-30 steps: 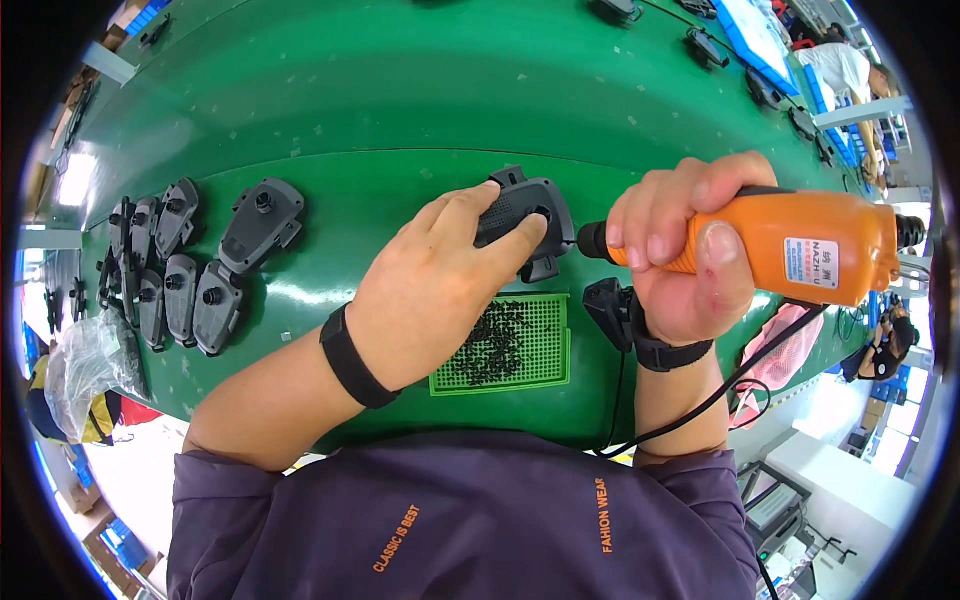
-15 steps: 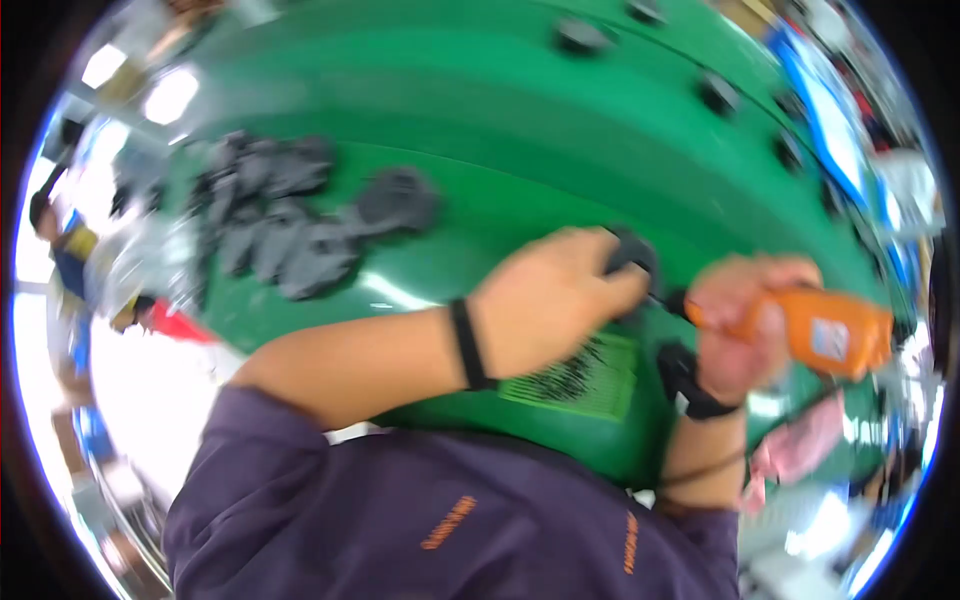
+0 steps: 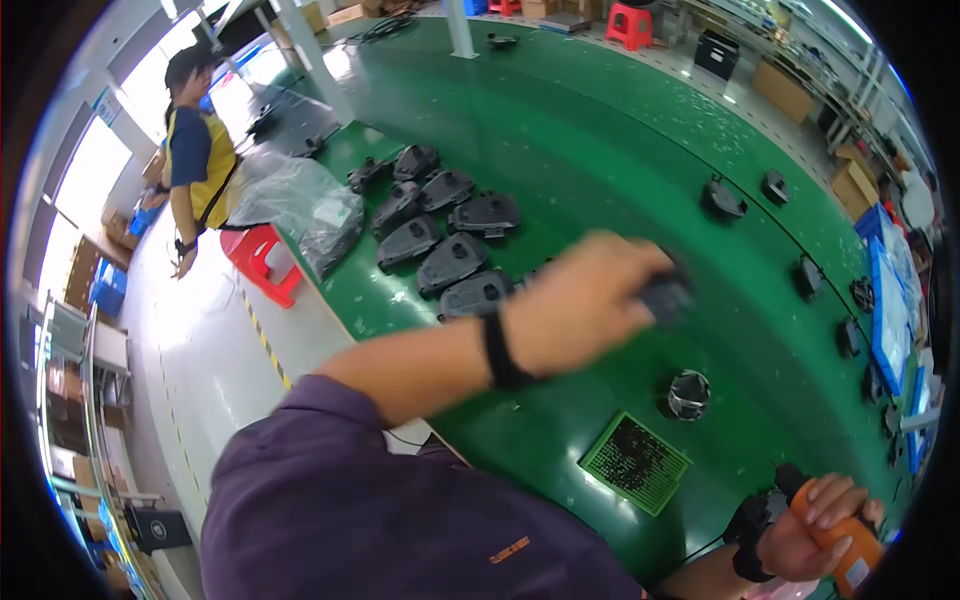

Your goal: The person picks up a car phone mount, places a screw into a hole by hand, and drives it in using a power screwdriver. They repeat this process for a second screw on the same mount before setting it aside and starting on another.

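The dark grey, rounded plastic housing [image 3: 674, 294] is out over the middle of the table, beyond the green tray, and too blurred for me to tell whether it touches the surface or hangs just above it. The person's left hand [image 3: 575, 302] is closed on its left end, fingers on the far side and thumb on the near side. I'd judge it light and stiff, a hard shell that won't give under a squeeze but may slip a little if its faces are smooth; the broad side edges look the best place to hold, clear of any small projecting parts. To the near right, the right hand [image 3: 800, 540] is wrapped round an orange, barrel-shaped power screwdriver [image 3: 863, 560] with a black nose, well apart from the housing. Between the hands, a small round dark object with a shiny wrapping [image 3: 689, 396] stands just beyond a shallow, bright green perforated tray [image 3: 660, 492] that holds a heap of tiny black screws [image 3: 634, 448]. Left of the left hand, similar grey housings [image 3: 456, 262] lie clustered near a crumpled clear plastic bag [image 3: 300, 205]. All this rests on the glossy green table [image 3: 560, 130]. Off to the far left, a co-worker in a yellow and blue shirt [image 3: 205, 155] is by a red plastic stool [image 3: 262, 264].
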A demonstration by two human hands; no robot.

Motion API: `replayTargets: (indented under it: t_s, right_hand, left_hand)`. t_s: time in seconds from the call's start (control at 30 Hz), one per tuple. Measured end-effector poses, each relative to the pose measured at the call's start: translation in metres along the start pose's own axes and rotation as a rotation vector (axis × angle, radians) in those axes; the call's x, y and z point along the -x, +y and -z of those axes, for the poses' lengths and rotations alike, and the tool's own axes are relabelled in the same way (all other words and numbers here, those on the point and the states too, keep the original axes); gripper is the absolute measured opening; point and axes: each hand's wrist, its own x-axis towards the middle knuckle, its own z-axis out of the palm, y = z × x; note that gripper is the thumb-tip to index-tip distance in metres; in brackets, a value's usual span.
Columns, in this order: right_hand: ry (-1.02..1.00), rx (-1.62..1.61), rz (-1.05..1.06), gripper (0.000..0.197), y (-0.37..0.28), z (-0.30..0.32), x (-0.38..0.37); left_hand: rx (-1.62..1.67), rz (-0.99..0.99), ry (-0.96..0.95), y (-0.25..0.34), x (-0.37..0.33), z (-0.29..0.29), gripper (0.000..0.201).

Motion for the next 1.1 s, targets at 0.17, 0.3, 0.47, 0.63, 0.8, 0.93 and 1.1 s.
replayTargets:
  t_s: [0.17,0.3,0.47,0.63,0.8,0.93,1.1]
  right_hand:
    - [-0.039,-0.025,-0.045,0.04,0.016,-0.013,-0.008]
    - [-0.019,0.028,-0.013,0.039,0.012,-0.018,-0.009]
    - [0.042,0.127,0.006,0.046,0.011,-0.003,-0.012]
    - [0.053,0.167,-0.001,0.047,0.019,-0.004,-0.019]
    - [-0.15,0.068,-0.05,0.054,0.019,0.019,-0.022]
    - [-0.488,-0.214,-0.175,0.057,0.016,0.046,-0.045]
    - [-0.584,-0.699,-0.492,0.055,0.008,0.053,-0.04]
  left_hand:
    - [-0.425,0.453,0.19,-0.157,-0.011,0.11,0.049]
    - [-0.643,0.631,0.074,-0.294,-0.022,0.146,0.058]
    - [-1.036,0.766,-0.318,-0.263,-0.102,0.112,0.068]
    - [-0.625,0.138,-0.344,-0.196,-0.205,-0.005,0.073]
    - [-0.636,0.016,-0.378,-0.155,-0.269,-0.126,0.064]
    - [-0.89,-0.065,-0.445,-0.192,-0.282,-0.146,0.049]
    - [-0.523,-0.2,-0.359,-0.155,-0.266,-0.128,0.03]
